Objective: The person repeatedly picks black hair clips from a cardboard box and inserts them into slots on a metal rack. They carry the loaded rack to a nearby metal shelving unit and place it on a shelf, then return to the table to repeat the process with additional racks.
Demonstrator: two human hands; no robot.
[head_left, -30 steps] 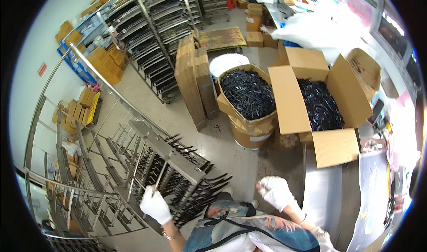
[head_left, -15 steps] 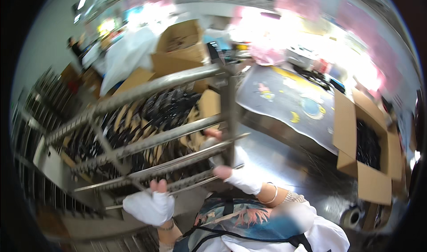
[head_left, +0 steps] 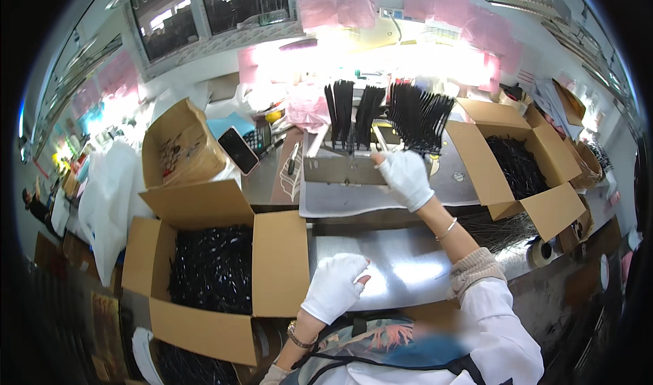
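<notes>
My right hand (head_left: 408, 181), in a white glove with bare fingertips, reaches forward over the worktable. Its fingers are closed at the right end of a flat grey metal bar (head_left: 340, 171). Behind and above the bar stand bunches of thin black strips (head_left: 420, 116); how they are fixed to it cannot be made out. My left hand (head_left: 337, 288), gloved likewise, hovers nearer to me over a shiny metal surface (head_left: 401, 262). Its fingers are loosely bent, thumb and finger apart, with nothing seen between them.
Left of my left hand, an open cardboard box (head_left: 280, 262) holds black strips. Another such box (head_left: 571, 208) stands at the right. A phone (head_left: 238, 149), a craft knife (head_left: 292, 159) and a brown carton (head_left: 182, 147) lie at the back left. A roll (head_left: 542, 253) is at the right.
My view has swung right, from a metal rack to the worktable. Both hands have left the rack's rails. The right one is now at the metal bar.
</notes>
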